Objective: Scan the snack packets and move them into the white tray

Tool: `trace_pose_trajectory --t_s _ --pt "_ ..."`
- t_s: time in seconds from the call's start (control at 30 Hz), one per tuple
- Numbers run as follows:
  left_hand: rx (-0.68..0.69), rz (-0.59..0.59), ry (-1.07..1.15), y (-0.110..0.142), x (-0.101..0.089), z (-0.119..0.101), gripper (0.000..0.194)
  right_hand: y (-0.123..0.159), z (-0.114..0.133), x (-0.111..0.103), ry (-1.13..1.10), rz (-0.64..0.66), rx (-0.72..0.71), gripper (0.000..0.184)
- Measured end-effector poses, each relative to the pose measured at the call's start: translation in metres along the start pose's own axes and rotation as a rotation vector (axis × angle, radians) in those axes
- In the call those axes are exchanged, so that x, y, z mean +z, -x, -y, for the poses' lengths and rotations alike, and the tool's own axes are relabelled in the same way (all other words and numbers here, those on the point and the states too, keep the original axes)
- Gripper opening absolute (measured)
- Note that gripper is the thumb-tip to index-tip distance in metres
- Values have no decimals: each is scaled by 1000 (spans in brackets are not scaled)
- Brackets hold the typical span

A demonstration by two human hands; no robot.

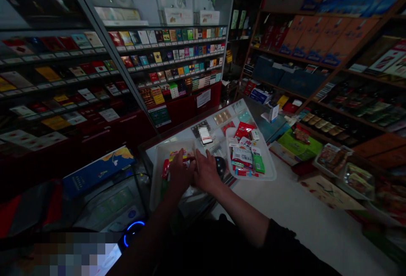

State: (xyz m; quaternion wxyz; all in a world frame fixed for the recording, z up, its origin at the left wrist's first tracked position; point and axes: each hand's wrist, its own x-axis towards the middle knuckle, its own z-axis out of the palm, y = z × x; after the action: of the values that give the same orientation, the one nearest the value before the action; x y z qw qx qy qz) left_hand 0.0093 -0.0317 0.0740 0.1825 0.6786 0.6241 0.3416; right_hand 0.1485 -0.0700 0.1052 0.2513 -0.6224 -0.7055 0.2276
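Both my hands reach into a clear plastic tray [156, 183] on a glass shop counter. My left hand [178, 173] is curled over colourful small packets [176, 155] in the tray, and its fingers look closed on them. Beside it, my right hand [206, 170] lies on the tray's right part with fingers stretched forward, next to a round black object [221, 166]. A second clear tray [268, 173] of red, white and green packets stands just to the right.
Tall shelves of cigarette packs [171, 56] rise behind the counter. Wooden shelves with boxes and bottles [333, 81] line the right wall. A blue box [98, 170] and a device with a glowing blue ring [133, 229] sit at the left. Snack trays [342, 166] stand low right.
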Motion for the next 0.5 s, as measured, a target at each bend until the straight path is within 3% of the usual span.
trace_pose_trajectory --t_s 0.2,0.5 --pt "92 78 20 -1 29 -35 69 10 -35 -26 26 -74 106 81" --pt "249 196 -3 -4 79 -86 65 20 -107 -62 60 -167 239 83"
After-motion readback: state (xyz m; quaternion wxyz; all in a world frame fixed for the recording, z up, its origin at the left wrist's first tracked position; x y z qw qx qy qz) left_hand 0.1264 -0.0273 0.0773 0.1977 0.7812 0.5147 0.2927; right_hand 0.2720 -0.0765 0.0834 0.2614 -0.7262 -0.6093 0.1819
